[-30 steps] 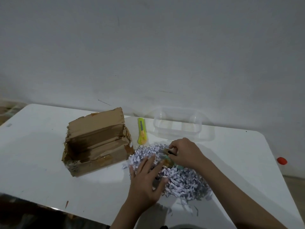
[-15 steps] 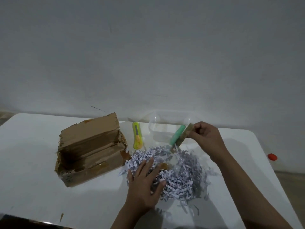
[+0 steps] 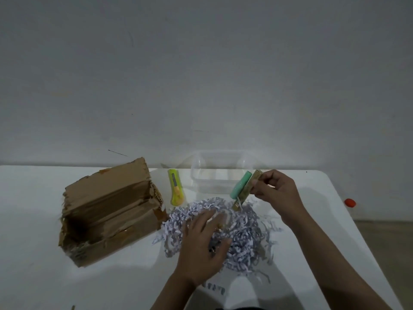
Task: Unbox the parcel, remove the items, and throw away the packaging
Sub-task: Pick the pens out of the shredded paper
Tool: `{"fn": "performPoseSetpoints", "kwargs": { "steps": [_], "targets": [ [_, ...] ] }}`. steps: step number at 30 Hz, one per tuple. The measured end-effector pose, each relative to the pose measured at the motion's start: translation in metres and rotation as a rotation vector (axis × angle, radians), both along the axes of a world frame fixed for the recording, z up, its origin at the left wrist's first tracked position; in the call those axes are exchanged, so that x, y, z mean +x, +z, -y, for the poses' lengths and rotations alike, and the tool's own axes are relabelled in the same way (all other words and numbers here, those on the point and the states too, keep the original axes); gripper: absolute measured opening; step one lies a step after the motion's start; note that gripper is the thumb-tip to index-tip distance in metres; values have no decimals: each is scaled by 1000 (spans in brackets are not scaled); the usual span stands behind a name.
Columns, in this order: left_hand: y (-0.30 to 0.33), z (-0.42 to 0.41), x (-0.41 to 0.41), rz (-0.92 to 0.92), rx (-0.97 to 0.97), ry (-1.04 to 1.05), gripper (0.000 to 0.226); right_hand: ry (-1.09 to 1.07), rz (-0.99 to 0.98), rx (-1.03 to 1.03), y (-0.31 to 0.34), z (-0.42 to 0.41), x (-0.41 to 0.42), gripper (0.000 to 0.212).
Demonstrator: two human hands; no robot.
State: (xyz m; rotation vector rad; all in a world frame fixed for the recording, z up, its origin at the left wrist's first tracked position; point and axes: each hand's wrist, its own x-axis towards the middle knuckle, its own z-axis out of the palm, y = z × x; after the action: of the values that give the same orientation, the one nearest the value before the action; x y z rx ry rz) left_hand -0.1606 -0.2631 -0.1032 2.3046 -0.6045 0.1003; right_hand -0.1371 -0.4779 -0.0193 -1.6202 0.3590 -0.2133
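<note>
Lifted since a moment ago, the right hand (image 3: 276, 190) pinches a green tube (image 3: 241, 184) and what may be a small carton (image 3: 248, 189) at two o'clock above the shredded paper (image 3: 243, 238). Left hand (image 3: 202, 247) lies flat, fingers spread, on the shreds. Torn cardboard box (image 3: 111, 211) sits at nine o'clock.

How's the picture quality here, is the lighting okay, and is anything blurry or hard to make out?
Head view: dim, flat light with a grey cast; the clear plastic tub nearly melts into the wall; soft shadows fall under the left hand and the cardboard box; the shredded paper looks smeared; wide-angle distortion bends the table edge.
</note>
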Motion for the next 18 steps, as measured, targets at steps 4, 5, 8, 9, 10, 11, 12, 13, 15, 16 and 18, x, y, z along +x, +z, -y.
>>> {"fn": "performPoseSetpoints", "kwargs": {
  "steps": [4, 5, 8, 9, 10, 11, 12, 13, 15, 16, 18],
  "targets": [
    [10, 20, -1, -116, -66, -75, 51, 1, -3, -1, -1, -7, 2, 12],
    [11, 23, -1, -142, -63, -82, 51, 1, -3, 7, -1, -8, 3, 11],
    [14, 30, 0, -206, -20, -92, 53, 0, -4, 39, 0, -11, 4, 9],
    [15, 31, 1, -211, 1, -93, 56, 0, -6, 50, 0, -11, 5, 8],
    [15, 32, 1, -213, 14, -94, 61, -1, -8, 59, 0, -12, 5, 8],
    [15, 33, 2, -213, 23, -92, 65, -4, -8, 67, 0, -12, 6, 8],
    [14, 32, 2, -212, 29, -90, 67, -11, -6, 74, 0, -12, 6, 8],
    [13, 31, 2, -213, 35, -89, 68, -20, -5, 79, 0, -12, 7, 9],
    [13, 29, 2, -221, 51, -92, 70, -34, 3, 90, 1, -11, 7, 10],
    [13, 28, 2, -223, 60, -97, 72, -39, 7, 93, 1, -10, 7, 11],
    [13, 26, 1, -203, 49, -104, 70, -44, 13, 90, 1, -9, 8, 12]
  ]
}}
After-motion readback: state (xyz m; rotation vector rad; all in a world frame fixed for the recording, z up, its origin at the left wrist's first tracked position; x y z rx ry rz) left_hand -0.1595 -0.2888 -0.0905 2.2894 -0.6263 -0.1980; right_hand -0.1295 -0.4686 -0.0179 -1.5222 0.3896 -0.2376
